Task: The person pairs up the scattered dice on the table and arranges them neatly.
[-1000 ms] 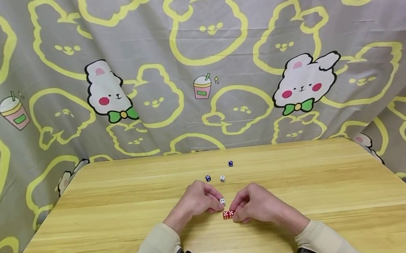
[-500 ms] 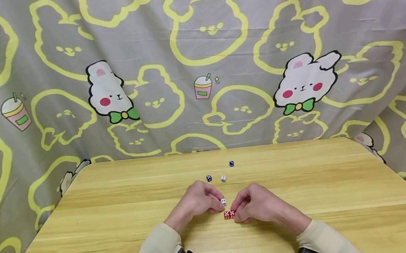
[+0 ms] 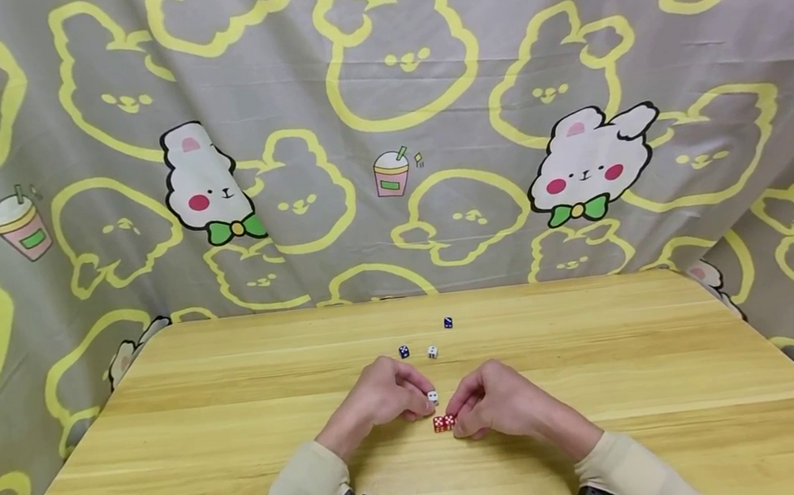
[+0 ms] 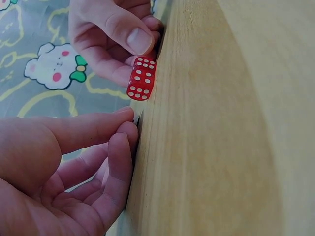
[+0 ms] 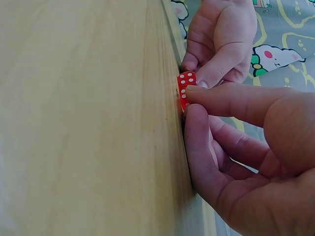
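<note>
Two red dice sit side by side on the table, faces touching. My right hand pinches the right-hand one between thumb and fingers; its fingertips cover part of that die in the right wrist view. Just beyond the red pair, my left hand holds a white die at its fingertips. The left wrist view shows the left thumb and fingers drawn together, with the white die hidden behind them. There, both red dice stand by the other hand's thumb.
Farther back on the wooden table lie a dark blue die, another white die and a second blue die. A patterned grey curtain hangs along the table's far edge and both sides.
</note>
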`<state>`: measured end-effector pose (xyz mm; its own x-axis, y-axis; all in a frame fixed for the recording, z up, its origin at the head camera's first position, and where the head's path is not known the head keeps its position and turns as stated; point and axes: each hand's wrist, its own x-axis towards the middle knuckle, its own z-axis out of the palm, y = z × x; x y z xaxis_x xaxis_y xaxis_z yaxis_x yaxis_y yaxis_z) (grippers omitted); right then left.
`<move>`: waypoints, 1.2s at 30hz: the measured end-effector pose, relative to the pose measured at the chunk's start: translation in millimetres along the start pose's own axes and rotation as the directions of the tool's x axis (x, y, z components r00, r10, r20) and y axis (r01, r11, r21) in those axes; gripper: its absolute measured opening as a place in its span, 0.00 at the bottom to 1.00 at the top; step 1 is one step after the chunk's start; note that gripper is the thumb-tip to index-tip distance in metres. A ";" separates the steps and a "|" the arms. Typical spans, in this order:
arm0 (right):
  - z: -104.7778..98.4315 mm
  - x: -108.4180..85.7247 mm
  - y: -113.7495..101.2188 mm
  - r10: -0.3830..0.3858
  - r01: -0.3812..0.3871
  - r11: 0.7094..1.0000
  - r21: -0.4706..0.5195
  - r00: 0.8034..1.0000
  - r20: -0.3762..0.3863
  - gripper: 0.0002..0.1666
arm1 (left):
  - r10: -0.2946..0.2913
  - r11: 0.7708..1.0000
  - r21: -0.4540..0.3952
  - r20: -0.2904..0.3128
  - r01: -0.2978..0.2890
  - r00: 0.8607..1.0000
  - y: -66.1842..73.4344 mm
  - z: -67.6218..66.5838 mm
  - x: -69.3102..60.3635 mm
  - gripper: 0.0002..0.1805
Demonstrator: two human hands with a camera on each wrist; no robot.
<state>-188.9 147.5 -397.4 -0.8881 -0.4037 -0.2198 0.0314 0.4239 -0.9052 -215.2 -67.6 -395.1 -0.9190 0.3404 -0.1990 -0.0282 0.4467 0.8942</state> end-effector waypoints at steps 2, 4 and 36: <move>0.7 0.5 -0.1 -0.002 0.002 1.000 0.002 1.000 -0.001 0.11 | 0.006 1.000 -0.008 0.000 -0.006 1.000 -0.5 0.1 -0.6 0.07; 1.4 0.8 -0.2 -0.003 0.003 1.000 0.006 1.000 0.002 0.11 | 0.005 1.000 -0.017 0.001 -0.005 1.000 -1.4 0.1 -1.0 0.07; -1.9 -1.8 -1.0 0.016 -0.016 1.000 0.020 1.000 0.004 0.10 | 0.011 1.000 -0.015 0.006 -0.011 1.000 -1.9 2.2 0.1 0.06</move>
<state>-188.2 149.3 -395.4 -0.8856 -0.4004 -0.2355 0.0547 0.4135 -0.9089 -214.3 -66.6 -397.7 -0.9170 0.3499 -0.1917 -0.0243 0.4305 0.9023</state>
